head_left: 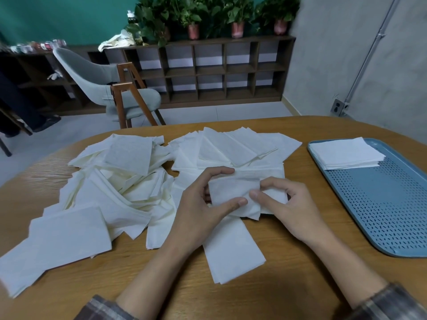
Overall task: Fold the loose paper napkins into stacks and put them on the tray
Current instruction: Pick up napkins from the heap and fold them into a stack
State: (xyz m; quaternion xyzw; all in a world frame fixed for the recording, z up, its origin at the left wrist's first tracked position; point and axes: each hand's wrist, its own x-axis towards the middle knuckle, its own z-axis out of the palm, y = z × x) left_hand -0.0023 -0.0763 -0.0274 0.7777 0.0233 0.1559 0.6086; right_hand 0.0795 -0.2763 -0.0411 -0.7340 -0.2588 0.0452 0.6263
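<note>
I am viewing the wooden table [288, 285] from above, reading from the left.

1. At the near left, a flat napkin [57, 245] is lying on the wood, partly overlapped by the loose pile [120, 181], which is spreading in disorder across the left half of the table.
2. Behind the pile, across the floor, a grey chair [111, 88] is standing in front of a dark shelf unit [208, 70] that is carrying potted plants [238, 17].
3. At centre, my left hand [203, 204] is gripping the held napkin [233, 192]. The thumb is pressing on its near face and the index finger is curling over its far edge.
4. Directly below the hands, a long folded strip [233, 250] is lying flat, running toward me.
5. Beyond the hands, a second spread of napkins [231, 148] is fanning out near the far table edge.
6. My right hand [284, 204] is pinching the right side of the held napkin between thumb and index finger. The remaining fingers are curling loosely behind it. The two thumbs are sitting just beside each other on the paper.
7. At the right, the blue perforated tray [381, 204] is resting on the table, well apart from the hands. A squared stack [346, 153] is sitting in its far corner.
8. Plaid sleeves [392, 303] are showing at the bottom edge.
</note>
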